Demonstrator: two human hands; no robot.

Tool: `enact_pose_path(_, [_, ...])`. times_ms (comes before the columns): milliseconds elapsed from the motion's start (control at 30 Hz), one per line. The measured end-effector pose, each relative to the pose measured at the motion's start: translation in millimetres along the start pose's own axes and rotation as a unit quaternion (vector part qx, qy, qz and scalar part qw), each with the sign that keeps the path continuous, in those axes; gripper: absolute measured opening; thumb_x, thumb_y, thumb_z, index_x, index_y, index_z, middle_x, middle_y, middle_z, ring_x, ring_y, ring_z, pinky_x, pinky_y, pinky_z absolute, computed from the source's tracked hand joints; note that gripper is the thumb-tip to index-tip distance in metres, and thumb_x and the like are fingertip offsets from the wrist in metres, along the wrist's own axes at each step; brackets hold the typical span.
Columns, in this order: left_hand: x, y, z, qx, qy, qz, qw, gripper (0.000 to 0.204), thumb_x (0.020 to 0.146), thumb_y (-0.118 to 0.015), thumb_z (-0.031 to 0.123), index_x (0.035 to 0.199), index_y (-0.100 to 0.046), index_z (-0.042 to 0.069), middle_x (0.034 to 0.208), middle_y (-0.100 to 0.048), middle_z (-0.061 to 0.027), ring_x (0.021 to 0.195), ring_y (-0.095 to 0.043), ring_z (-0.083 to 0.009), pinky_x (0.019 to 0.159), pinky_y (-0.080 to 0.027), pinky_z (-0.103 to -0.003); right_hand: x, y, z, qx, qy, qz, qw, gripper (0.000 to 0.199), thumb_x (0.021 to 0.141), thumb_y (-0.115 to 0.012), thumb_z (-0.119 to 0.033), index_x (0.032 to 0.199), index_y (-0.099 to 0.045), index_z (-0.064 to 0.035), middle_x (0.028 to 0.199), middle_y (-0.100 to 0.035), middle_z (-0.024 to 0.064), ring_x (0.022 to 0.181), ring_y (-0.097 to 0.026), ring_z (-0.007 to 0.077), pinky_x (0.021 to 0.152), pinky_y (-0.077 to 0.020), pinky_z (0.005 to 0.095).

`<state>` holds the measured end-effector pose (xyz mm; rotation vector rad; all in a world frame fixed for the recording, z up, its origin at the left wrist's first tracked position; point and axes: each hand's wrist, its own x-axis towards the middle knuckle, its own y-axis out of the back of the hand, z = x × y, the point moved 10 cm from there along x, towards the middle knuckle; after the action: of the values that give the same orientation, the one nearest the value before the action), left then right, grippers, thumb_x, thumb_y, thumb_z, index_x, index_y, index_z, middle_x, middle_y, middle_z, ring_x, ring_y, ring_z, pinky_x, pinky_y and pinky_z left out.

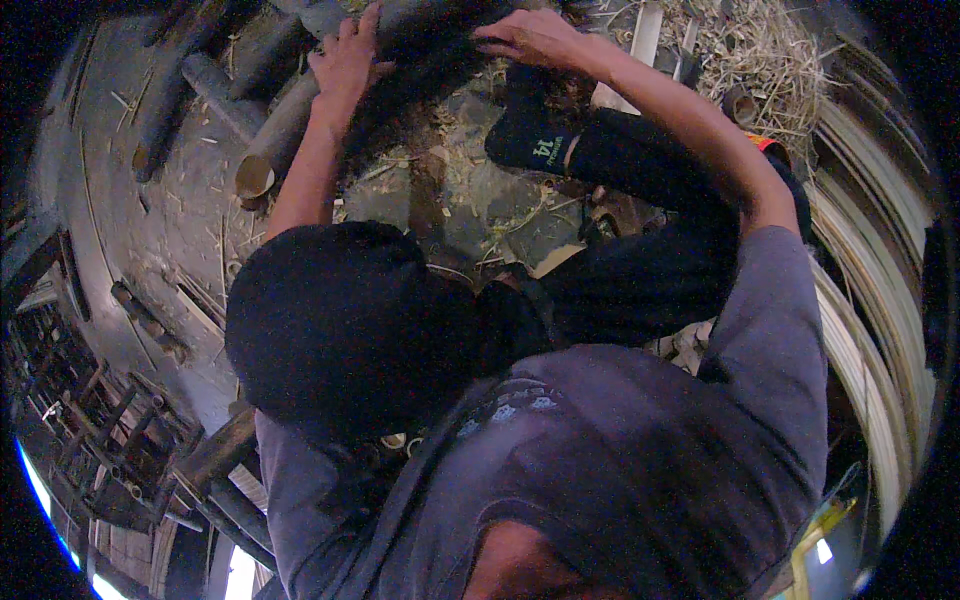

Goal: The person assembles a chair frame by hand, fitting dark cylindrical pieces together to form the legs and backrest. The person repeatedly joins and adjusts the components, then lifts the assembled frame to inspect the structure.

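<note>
A thick dark bamboo pole (430,35) lies across the top of the view. My left hand (345,55) curls over its left part, fingers wrapped on the round surface. My right hand (530,38) lies on the pole's right part with its fingers bent over the top. Both bare forearms reach up to it from my grey-sleeved shoulders. My bent knee in black trousers (350,320) fills the middle, and my foot in black footwear (530,135) sits just below the pole.
Cut bamboo tubes (275,135) lie on the dirt floor at upper left. A heap of pale shavings (770,60) is at upper right. Long curved bamboo strips (870,340) run down the right side. Dark wooden frames (120,430) stand at lower left.
</note>
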<state>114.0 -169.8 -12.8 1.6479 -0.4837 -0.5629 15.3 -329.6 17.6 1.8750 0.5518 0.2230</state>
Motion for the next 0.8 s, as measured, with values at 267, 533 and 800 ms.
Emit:
enact_pose_path(267, [6,-8,-2,-0.009,-0.025,0.026,0.999,0.096,0.067,-0.078,0.039,0.144,-0.023,0.025,0.119,-0.054,-0.0091,0.104,-0.058,-0.0345,0.075,-0.053,-0.052,17,-3,10,-0.039,-0.007,-0.007,0.999,0.036,0.091,-0.053,-0.032,0.119,-0.056,-0.0096,0.092,-0.065,0.013,0.081,-0.064,0.0308,0.062,-0.051,0.0428])
enact_pose_path(533, [-4,18,6,-0.097,0.017,-0.08,0.992,0.094,0.072,-0.077,0.024,0.146,-0.02,0.015,0.135,-0.038,-0.0179,0.121,-0.04,-0.0417,0.099,-0.033,-0.059,27,-27,24,-0.039,-0.006,-0.026,0.999,0.039,0.094,-0.048,-0.031,0.126,-0.053,-0.0094,0.093,-0.065,0.0144,0.08,-0.062,0.0322,0.06,-0.049,0.0446])
enact_pose_path(800, [-3,20,8,-0.077,0.012,-0.079,0.994,0.094,0.072,-0.078,0.027,0.146,-0.021,0.015,0.13,-0.041,-0.0178,0.117,-0.043,-0.0404,0.097,-0.035,-0.057,30,-41,38,-0.024,0.005,-0.009,1.0,0.038,0.094,-0.048,-0.03,0.126,-0.052,-0.0102,0.096,-0.064,0.0149,0.082,-0.059,0.0318,0.066,-0.0476,0.0435])
